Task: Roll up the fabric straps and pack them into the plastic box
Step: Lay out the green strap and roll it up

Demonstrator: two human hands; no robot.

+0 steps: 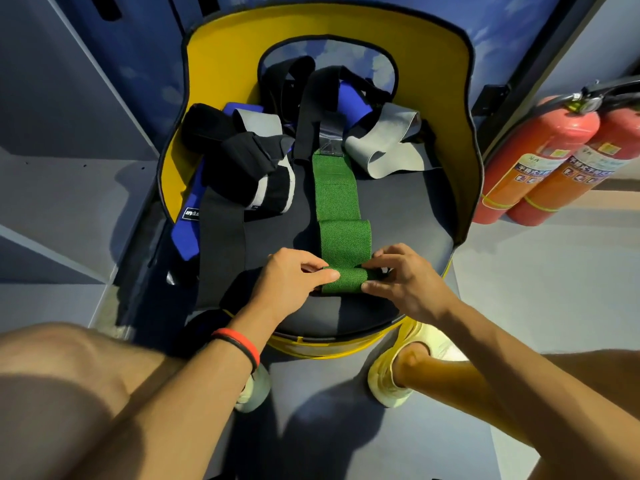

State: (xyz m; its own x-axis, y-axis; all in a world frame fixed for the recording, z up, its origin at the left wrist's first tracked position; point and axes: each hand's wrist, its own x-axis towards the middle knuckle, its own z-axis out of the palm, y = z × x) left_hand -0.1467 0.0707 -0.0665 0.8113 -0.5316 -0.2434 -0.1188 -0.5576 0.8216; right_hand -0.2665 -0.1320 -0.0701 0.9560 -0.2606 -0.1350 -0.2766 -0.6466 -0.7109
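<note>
A green fabric strap [337, 199] lies lengthwise down the middle of a dark chair seat [408, 220]. Its near end is rolled into a short tube [348, 278]. My left hand [294, 282] pinches the roll's left end and my right hand [401, 278] pinches its right end. Behind lie loose straps: black ones [221, 237], a blue one [188, 216] and grey ones [384, 143], tangled at the back of the seat. No plastic box is visible.
The chair has a yellow curved backrest [221, 50] around the seat. Two red fire extinguishers [540, 161] stand on the floor at the right. My knees and pale shoes [391, 375] are below the seat's front edge. Grey panels stand at the left.
</note>
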